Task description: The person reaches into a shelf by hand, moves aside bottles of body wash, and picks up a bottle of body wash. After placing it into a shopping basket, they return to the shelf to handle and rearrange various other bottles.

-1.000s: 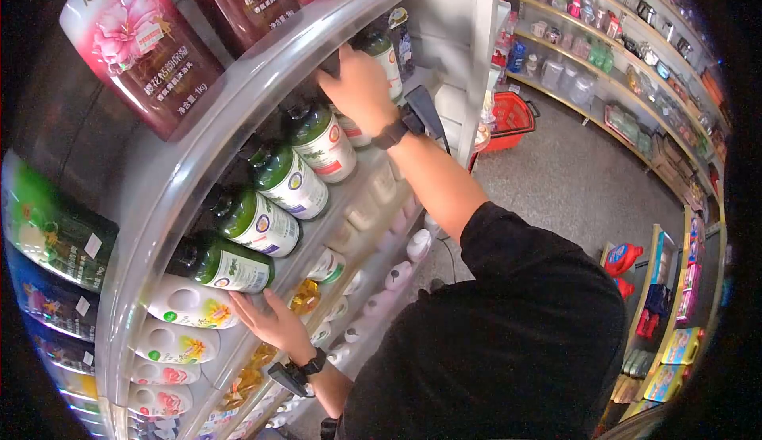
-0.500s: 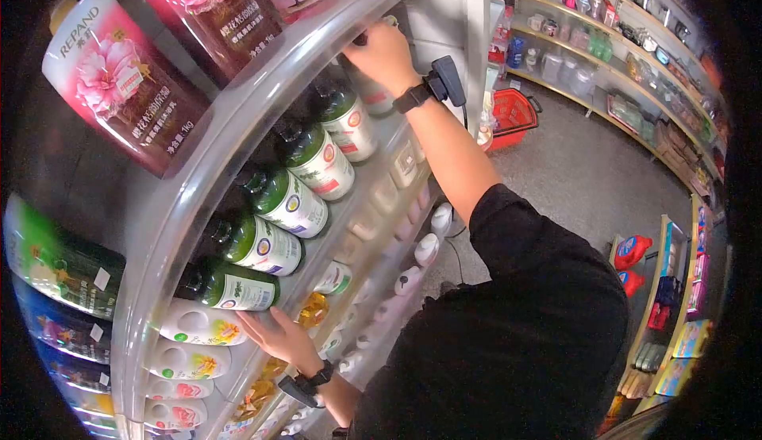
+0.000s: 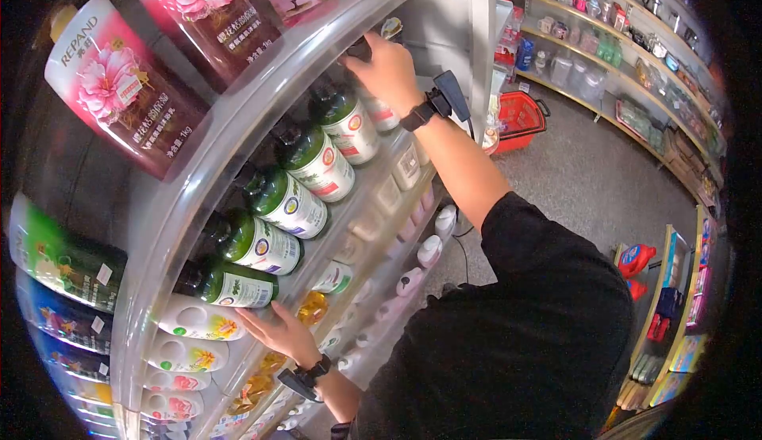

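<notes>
On the clear-edged shelf stands a row of green bottles with dark tops and white labels. At the row's far end, my right hand (image 3: 385,65) curls its fingers around the dark top of a bottle (image 3: 382,112), whose label partly shows below the hand. Beside it stands another green bottle (image 3: 346,126). My left hand (image 3: 278,333) is open, fingers stretched out, at the base of the nearest green bottle (image 3: 238,288). Its fingertips lie by that bottle and a white bottle with a yellow flower (image 3: 198,318).
A curved transparent shelf guard (image 3: 210,150) runs above the row, with pink-and-brown REPAND bottles (image 3: 119,87) over it. Lower shelves hold soaps (image 3: 387,196) and amber bottles (image 3: 313,307). A red basket (image 3: 520,119) sits on the floor; stocked shelves (image 3: 611,59) line the far side.
My right hand has shifted slightly down in view, staying at the end bottle's top. My left hand remains almost in place, and the row of green bottles stands as before.
</notes>
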Available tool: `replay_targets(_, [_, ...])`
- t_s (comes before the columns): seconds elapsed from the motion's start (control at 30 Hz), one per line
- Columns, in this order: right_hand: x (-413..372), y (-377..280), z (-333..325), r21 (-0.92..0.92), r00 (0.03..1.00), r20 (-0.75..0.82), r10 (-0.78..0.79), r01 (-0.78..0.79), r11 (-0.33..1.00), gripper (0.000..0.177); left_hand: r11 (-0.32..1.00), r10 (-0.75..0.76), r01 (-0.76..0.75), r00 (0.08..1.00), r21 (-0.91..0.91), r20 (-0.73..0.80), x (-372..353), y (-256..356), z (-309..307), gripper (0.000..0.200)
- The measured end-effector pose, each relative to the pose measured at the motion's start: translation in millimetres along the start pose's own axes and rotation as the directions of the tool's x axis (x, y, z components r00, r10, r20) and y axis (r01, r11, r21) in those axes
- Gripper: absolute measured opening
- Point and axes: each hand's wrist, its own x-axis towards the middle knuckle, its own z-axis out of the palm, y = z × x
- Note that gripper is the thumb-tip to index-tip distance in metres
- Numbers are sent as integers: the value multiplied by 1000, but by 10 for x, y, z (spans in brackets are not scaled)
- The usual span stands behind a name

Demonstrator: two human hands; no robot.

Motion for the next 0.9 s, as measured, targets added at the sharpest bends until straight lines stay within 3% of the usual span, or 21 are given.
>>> replay_targets(0.07, [-12,-63,-76,-30,998,62,16,-15,999,44,1000,-10,10,1000,5,6,1,4,20,70])
replay_targets(0.17, [127,208,-57,221,983,-16,-182,181,958,46,1000,-16,15,1000,5,13,1,-19,20,71])
replay_targets(0.27, [183,481,-206,676,990,-138,39,66,734,47,1000,-17,16,999,12,28,0,7,-13,71])
replay_targets(0.37, [254,558,-274,469,977,-155,145,-57,882,51,1000,3,-3,1000,-10,11,-19,-18,0,71])
replay_targets(0.47, [406,533,-168,168,982,-165,-94,122,978,55,999,-50,50,998,2,35,-8,32,-17,72])
replay_targets(0.5, [489,656,-73,90,982,-89,-167,174,981,57,999,-37,38,999,-8,35,-12,-2,-17,71])
replay_targets(0.6, [530,821,119,-59,999,31,-30,32,998,54,998,-52,53,998,-24,45,8,71,-62,70])
replay_targets(0.63, [508,807,91,-58,997,66,28,-24,998,54,998,-62,63,997,-16,49,14,71,-65,70])
replay_targets(0.7, [466,827,31,-40,998,66,3,0,999,53,996,-86,86,994,2,62,1,55,-86,69])
replay_targets(0.8, [442,831,-49,-46,996,85,-39,43,998,54,1000,-3,2,998,22,64,7,-3,-95,68])
replay_targets(0.9, [365,810,-164,-6,992,122,-43,44,999,58,996,-41,45,998,-77,56,11,26,-70,68])
